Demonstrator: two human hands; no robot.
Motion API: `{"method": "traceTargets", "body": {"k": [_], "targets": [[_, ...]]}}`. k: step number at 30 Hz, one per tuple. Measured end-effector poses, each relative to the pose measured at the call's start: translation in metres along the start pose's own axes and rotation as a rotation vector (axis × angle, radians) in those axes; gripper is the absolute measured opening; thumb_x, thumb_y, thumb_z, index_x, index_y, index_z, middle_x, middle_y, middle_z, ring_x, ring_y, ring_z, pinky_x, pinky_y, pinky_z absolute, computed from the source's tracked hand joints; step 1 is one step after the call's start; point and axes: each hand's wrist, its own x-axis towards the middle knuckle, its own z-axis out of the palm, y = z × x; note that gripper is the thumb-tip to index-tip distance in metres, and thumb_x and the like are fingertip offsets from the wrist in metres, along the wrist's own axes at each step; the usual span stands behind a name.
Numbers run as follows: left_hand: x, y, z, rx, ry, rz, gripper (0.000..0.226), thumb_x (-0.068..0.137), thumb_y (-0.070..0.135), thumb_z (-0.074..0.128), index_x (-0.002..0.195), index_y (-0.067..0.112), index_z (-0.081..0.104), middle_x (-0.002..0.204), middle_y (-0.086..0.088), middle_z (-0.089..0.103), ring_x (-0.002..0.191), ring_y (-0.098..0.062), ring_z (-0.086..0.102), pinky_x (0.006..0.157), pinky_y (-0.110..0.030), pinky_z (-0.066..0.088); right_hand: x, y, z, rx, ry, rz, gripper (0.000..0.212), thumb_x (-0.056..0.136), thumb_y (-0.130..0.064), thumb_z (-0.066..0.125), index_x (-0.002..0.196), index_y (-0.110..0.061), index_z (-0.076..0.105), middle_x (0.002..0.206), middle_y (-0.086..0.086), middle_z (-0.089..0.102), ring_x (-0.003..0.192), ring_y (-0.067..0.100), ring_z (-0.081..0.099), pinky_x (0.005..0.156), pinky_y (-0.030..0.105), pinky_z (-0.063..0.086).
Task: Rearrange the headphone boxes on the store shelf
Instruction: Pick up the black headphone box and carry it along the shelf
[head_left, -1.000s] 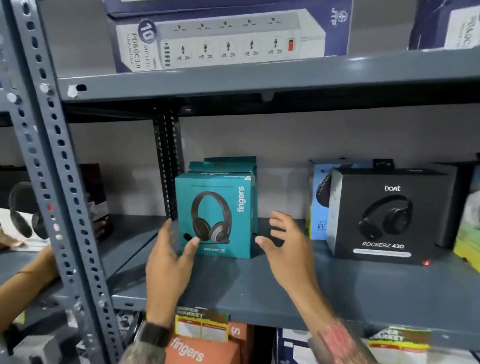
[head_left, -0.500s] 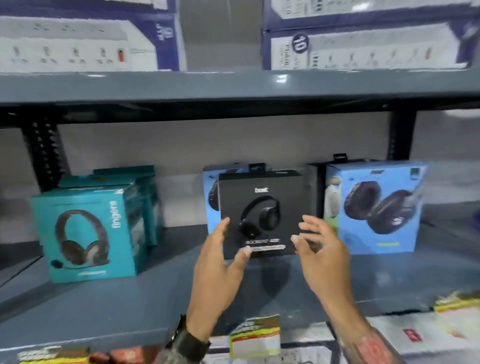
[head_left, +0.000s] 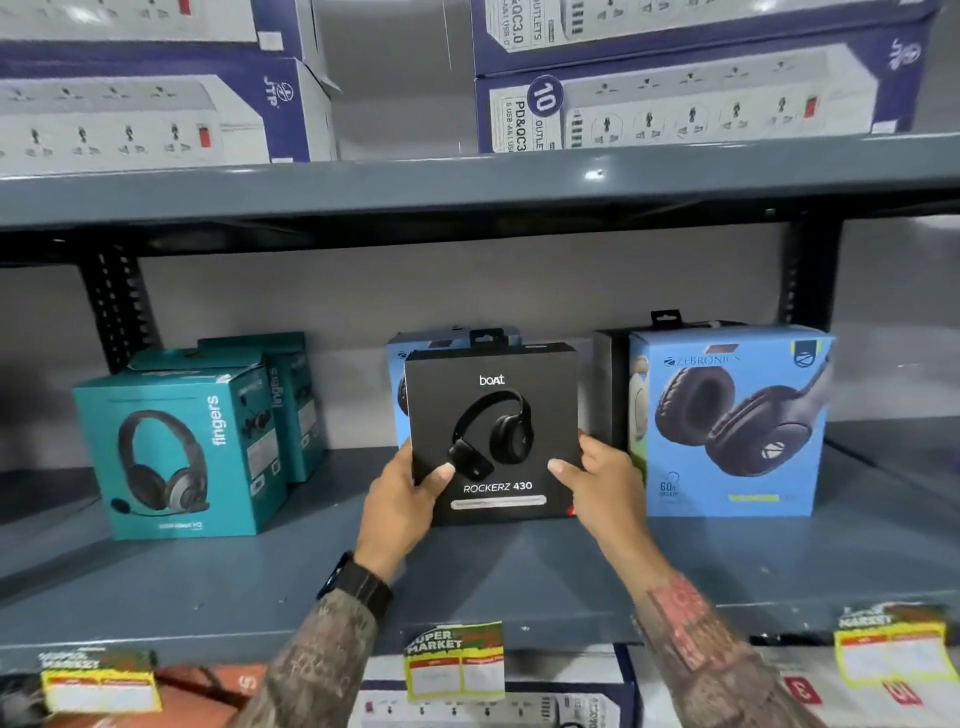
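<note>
A black boAt Rockerz 430 headphone box (head_left: 493, 415) stands upright at the middle of the grey shelf (head_left: 260, 587). My left hand (head_left: 402, 499) grips its lower left edge, thumb on the front. My right hand (head_left: 602, 486) grips its lower right edge the same way. Behind it a light blue box (head_left: 397, 395) is mostly hidden. A teal fingers headset box (head_left: 176, 457) stands at the left with another teal box (head_left: 291, 405) behind it. A light blue Zebronics headphone box (head_left: 727, 421) stands at the right, a dark box (head_left: 610, 384) beside it.
Power-strip boxes (head_left: 675, 104) sit on the shelf above, close over the headphone boxes. Yellow price tags (head_left: 454, 660) hang from the shelf's front lip. More boxes (head_left: 493, 706) sit on the level below. Black slotted uprights (head_left: 117, 306) stand at the back.
The view swung right from the teal box to the black one. Both hands moved from beside the teal box, hovered at the black box, then closed on its lower edges.
</note>
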Motion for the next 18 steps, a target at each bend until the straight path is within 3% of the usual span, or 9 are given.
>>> {"method": "traceTargets", "body": {"k": [2,4,6,8,12,16,18], "targets": [[-0.025,0.007,-0.01,0.037,0.013,0.046,0.038,0.102,0.038,0.07,0.139,0.036,0.067,0.117,0.015,0.084,0.109,-0.012,0.079,0.098,-0.04,0.062,-0.023,-0.014,-0.014,0.087,0.042,-0.03,0.034,0.089,-0.027,0.075,0.116,-0.047,0.075,0.09,-0.039,0.075,0.101,0.002,0.074,0.099,0.049,0.058],[-0.054,0.019,-0.022,0.086,0.042,0.096,0.04,0.102,0.047,0.066,0.142,0.042,0.064,0.113,0.019,0.084,0.104,-0.009,0.079,0.087,-0.034,0.062,-0.047,-0.021,-0.027,0.148,0.121,-0.049,0.04,0.091,-0.023,0.078,0.129,-0.033,0.072,0.106,-0.033,0.076,0.108,-0.004,0.07,0.101,0.044,0.058],[-0.085,0.03,-0.033,0.067,0.064,0.103,0.054,0.096,0.06,0.063,0.148,0.045,0.06,0.117,0.016,0.084,0.108,-0.009,0.079,0.09,-0.034,0.063,-0.075,-0.024,-0.039,0.169,0.141,-0.09,0.039,0.091,-0.025,0.079,0.124,-0.042,0.07,0.098,-0.043,0.069,0.103,-0.018,0.065,0.095,0.025,0.053],[-0.116,0.041,-0.043,-0.006,0.088,0.089,0.072,0.084,0.071,0.057,0.152,0.049,0.056,0.123,0.016,0.083,0.114,-0.011,0.078,0.1,-0.044,0.064,-0.104,-0.03,-0.051,0.219,0.141,-0.096,0.036,0.088,-0.027,0.082,0.115,-0.045,0.069,0.083,-0.051,0.062,0.095,-0.026,0.062,0.089,0.014,0.047],[-0.152,0.048,-0.053,-0.162,0.132,0.008,0.079,0.075,0.069,0.062,0.152,0.053,0.057,0.124,0.023,0.082,0.117,-0.009,0.078,0.106,-0.048,0.062,-0.145,-0.041,-0.068,0.275,0.157,-0.123,0.041,0.081,-0.022,0.086,0.103,-0.054,0.072,0.07,-0.055,0.059,0.088,-0.035,0.058,0.074,-0.006,0.043],[-0.159,0.046,-0.052,-0.247,0.109,-0.045,0.076,0.074,0.066,0.068,0.149,0.056,0.059,0.119,0.03,0.082,0.117,-0.003,0.077,0.107,-0.046,0.061,-0.157,-0.051,-0.073,0.238,0.158,-0.128,0.043,0.079,-0.024,0.087,0.093,-0.061,0.068,0.075,-0.056,0.06,0.094,-0.032,0.06,0.082,0.01,0.046],[-0.158,0.044,-0.052,-0.243,0.103,-0.04,0.08,0.071,0.07,0.067,0.15,0.056,0.057,0.121,0.03,0.082,0.119,-0.004,0.077,0.108,-0.046,0.061,-0.157,-0.05,-0.073,0.224,0.16,-0.12,0.045,0.079,-0.023,0.086,0.094,-0.06,0.067,0.073,-0.056,0.058,0.093,-0.035,0.058,0.081,0.009,0.045]]}}
